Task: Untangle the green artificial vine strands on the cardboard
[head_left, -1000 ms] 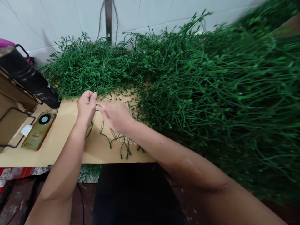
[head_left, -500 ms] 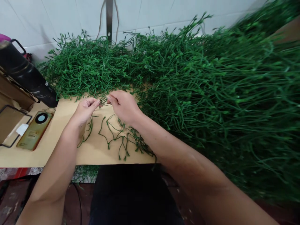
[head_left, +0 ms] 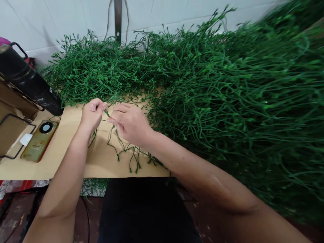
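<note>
My left hand (head_left: 92, 113) is closed in a pinch on a thin green plastic stem (head_left: 107, 114), just above the tan board. Close on its right, my right hand (head_left: 130, 123) bends over the same stem, thumb and fingers pinched at its lower end. Part of the stem is hidden by the fingers. Below the hands, several loose dark green stems (head_left: 134, 158) with small forked tips lie on the board (head_left: 106, 168). A few more stems (head_left: 92, 137) show beside my left wrist.
A large heap of green artificial stems (head_left: 215, 84) covers the back and right side. At left stand a black bottle (head_left: 27, 81) and a phone (head_left: 39, 141) lying beside a black wire frame (head_left: 17, 153). A white tiled wall (head_left: 68, 17) rises behind.
My right hand has turned and dropped slightly, its thumb now lower. My left hand has risen a little, and the stem between them now slants instead of lying nearly level.
</note>
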A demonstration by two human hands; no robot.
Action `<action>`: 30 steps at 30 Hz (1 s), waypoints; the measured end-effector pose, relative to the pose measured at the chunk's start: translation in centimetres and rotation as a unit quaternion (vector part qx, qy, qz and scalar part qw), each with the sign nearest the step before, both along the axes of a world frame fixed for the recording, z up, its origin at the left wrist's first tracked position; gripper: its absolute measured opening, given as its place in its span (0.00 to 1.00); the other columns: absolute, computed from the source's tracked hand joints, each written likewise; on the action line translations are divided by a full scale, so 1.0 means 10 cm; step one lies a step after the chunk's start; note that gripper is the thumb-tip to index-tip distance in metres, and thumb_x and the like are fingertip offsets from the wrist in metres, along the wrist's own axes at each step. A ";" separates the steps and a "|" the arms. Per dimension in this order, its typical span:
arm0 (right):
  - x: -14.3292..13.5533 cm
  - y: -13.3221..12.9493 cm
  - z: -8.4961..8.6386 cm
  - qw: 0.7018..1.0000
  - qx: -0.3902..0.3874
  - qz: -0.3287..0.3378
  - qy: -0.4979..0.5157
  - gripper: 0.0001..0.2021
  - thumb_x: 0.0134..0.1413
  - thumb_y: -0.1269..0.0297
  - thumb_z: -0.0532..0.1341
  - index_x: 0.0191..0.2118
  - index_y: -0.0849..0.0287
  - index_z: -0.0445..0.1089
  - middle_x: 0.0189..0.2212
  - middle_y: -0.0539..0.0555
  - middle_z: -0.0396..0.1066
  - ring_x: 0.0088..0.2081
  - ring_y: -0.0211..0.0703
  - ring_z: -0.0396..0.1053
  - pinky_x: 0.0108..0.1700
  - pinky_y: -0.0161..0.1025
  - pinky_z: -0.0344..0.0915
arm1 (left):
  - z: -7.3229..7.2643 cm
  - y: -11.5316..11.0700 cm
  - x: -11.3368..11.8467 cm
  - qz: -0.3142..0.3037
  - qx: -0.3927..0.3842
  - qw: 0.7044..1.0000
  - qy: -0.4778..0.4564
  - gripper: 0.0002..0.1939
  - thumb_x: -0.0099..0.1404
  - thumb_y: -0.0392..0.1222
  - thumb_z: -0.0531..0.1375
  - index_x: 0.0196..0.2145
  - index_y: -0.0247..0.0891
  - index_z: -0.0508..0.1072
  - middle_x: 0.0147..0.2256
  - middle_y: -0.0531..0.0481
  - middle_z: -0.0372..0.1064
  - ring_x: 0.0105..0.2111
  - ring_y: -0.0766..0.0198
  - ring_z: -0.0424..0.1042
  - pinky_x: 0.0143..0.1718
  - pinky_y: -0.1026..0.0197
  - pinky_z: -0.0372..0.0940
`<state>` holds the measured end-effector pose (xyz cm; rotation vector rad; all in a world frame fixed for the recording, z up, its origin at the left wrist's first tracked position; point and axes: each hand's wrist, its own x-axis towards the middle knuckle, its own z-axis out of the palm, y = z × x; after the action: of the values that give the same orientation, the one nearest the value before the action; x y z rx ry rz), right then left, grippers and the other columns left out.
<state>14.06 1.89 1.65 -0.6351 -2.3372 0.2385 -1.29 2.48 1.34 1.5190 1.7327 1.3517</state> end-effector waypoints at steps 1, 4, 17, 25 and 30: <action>0.02 0.00 0.00 1.000 -0.008 0.001 0.013 0.15 0.59 0.65 0.47 0.25 0.62 0.64 0.26 0.54 0.63 0.31 0.38 0.58 0.38 0.38 0.56 | 0.01 -0.01 0.01 -0.003 0.005 1.000 0.002 0.11 0.56 0.32 0.56 0.17 0.34 0.62 0.16 0.58 0.53 0.20 0.72 0.52 0.24 0.67 0.49; 0.07 0.00 0.04 0.995 -0.079 -0.004 0.054 0.15 0.59 0.66 0.47 0.23 0.61 0.62 0.24 0.52 0.60 0.29 0.36 0.57 0.35 0.36 0.55 | 0.02 -0.04 -0.03 -0.026 0.006 0.999 -0.037 0.12 0.57 0.35 0.56 0.18 0.35 0.61 0.17 0.57 0.52 0.20 0.73 0.51 0.22 0.68 0.48; 0.05 0.17 0.08 0.872 -0.468 0.084 0.115 0.13 0.57 0.60 0.53 0.29 0.64 0.67 0.23 0.49 0.64 0.24 0.28 0.58 0.28 0.30 0.57 | -0.07 -0.16 -0.15 -0.131 -0.027 0.977 -0.166 0.21 0.52 0.54 0.63 0.20 0.37 0.59 0.17 0.59 0.46 0.16 0.75 0.46 0.16 0.68 0.43; 0.08 0.26 0.03 0.919 -0.389 0.050 0.025 0.09 0.54 0.67 0.55 0.27 0.65 0.69 0.19 0.46 0.57 0.22 0.28 0.51 0.27 0.32 0.49 | -0.07 -0.14 -0.12 -0.127 0.000 0.980 -0.154 0.22 0.51 0.56 0.63 0.18 0.37 0.59 0.16 0.59 0.45 0.16 0.75 0.44 0.16 0.67 0.40; 0.18 0.28 0.12 0.941 -0.337 -0.023 0.003 0.13 0.56 0.65 0.54 0.25 0.65 0.70 0.16 0.46 0.54 0.21 0.30 0.50 0.27 0.35 0.46 | -0.04 -0.15 -0.09 -0.124 -0.027 0.980 -0.153 0.25 0.50 0.58 0.63 0.17 0.37 0.55 0.15 0.59 0.43 0.16 0.74 0.43 0.16 0.66 0.39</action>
<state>15.87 4.69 2.89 -1.0018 -2.2074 1.0438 -2.20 0.97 0.90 1.3618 1.3345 1.3168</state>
